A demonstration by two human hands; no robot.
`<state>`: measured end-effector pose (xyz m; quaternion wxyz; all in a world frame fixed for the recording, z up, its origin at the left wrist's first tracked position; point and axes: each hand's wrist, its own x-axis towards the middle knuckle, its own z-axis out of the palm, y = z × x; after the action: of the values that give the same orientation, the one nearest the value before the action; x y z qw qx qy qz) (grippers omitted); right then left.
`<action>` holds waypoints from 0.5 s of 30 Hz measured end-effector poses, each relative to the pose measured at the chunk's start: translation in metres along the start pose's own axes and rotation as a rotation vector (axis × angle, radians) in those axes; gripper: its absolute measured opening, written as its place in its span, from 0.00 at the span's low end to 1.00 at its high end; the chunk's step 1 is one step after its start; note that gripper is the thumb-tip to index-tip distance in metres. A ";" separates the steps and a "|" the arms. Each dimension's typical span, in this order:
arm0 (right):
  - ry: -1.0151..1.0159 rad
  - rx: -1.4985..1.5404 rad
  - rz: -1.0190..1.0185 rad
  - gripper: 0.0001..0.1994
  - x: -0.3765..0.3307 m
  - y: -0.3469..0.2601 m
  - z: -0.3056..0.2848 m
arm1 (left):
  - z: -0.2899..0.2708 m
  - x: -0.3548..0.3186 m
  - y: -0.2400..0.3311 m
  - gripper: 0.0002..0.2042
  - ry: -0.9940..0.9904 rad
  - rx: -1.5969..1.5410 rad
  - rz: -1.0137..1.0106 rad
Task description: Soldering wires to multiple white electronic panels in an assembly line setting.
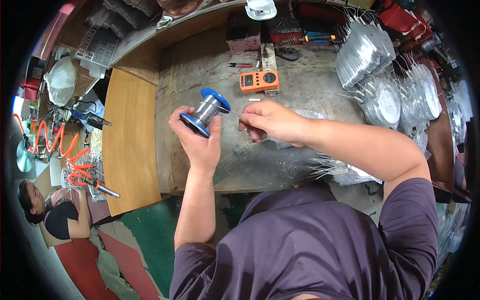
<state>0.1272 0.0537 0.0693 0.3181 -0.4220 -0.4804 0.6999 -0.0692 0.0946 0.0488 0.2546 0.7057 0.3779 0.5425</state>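
Note:
My left hand (197,140) is closed around a spool of silvery solder wire (206,111) with blue flanged ends, held tilted above the workbench. From the spool a thin strand runs across to my right hand (270,121), whose fingertips pinch its free end. Beyond both hands lies an orange meter (258,81) with a dark round socket and a small screen. Clear plastic-wrapped pieces (310,114) rest on the bench, partly hidden behind my right forearm.
Stacks of clear-wrapped parts with wires (364,52) and round wrapped parts (382,102) crowd the right side. A power strip (268,56), a red pen (243,65) and a screwdriver (320,38) lie farther back. At left, a wooden panel (131,145) separates another seated person (60,210).

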 end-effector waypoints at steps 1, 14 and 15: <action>0.047 0.020 -0.020 0.15 -0.007 0.000 0.002 | 0.006 0.001 0.012 0.24 0.029 0.000 -0.048; 0.189 -1.575 -0.321 0.04 -0.020 -0.009 -0.039 | 0.029 -0.019 0.016 0.23 -0.462 0.514 -0.045; 0.246 -1.524 -0.346 0.05 -0.021 -0.010 -0.026 | 0.035 -0.018 -0.002 0.22 -0.249 0.521 -0.119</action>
<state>0.1599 0.0494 0.0801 0.0964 -0.5173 -0.8477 0.0670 -0.0385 0.0829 0.0267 0.1407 0.7851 0.5110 0.3205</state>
